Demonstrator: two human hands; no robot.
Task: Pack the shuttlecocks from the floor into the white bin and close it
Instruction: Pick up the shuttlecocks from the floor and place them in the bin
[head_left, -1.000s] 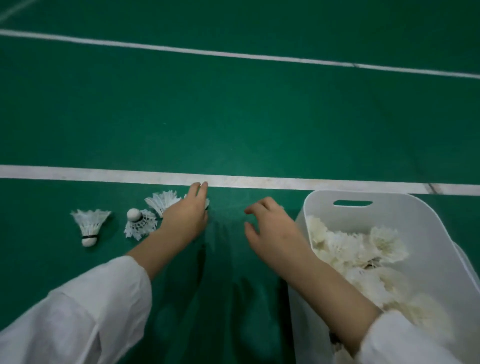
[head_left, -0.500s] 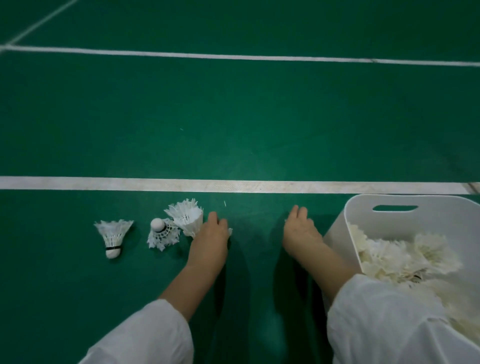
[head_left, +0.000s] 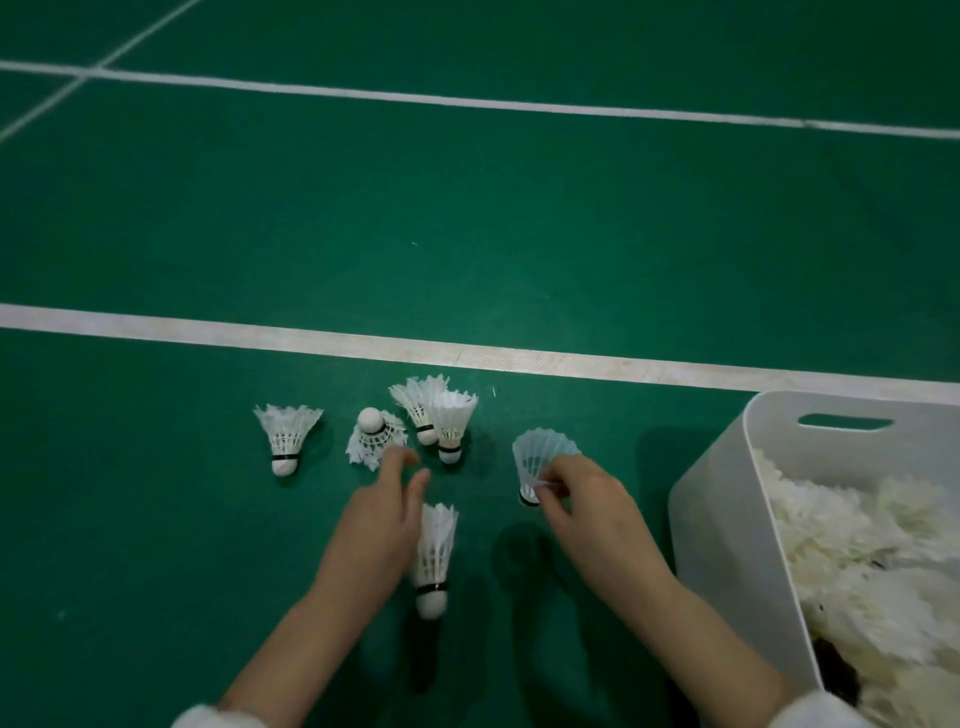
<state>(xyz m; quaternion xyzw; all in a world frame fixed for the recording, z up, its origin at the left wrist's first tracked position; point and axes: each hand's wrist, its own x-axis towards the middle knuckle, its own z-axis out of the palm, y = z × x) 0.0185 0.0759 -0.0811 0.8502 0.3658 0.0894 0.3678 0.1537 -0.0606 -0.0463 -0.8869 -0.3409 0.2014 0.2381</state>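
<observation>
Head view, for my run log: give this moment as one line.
right hand: holds shuttlecock | left hand: open, reaching | five shuttlecocks on floor | bin: open, part-filled

Hidden/cut off, head view
Bin (head_left: 727, 545): right side & near end run off frame; shuttles inside blurred, can't count; dark patch at near end unclear. Left of bin: right hand (head_left: 597, 512) covers the pinched shuttle's (head_left: 540, 457) cork; left hand (head_left: 376, 525) motion-blurred, hides part of another shuttle (head_left: 436, 551); both sleeves cropped.
</observation>
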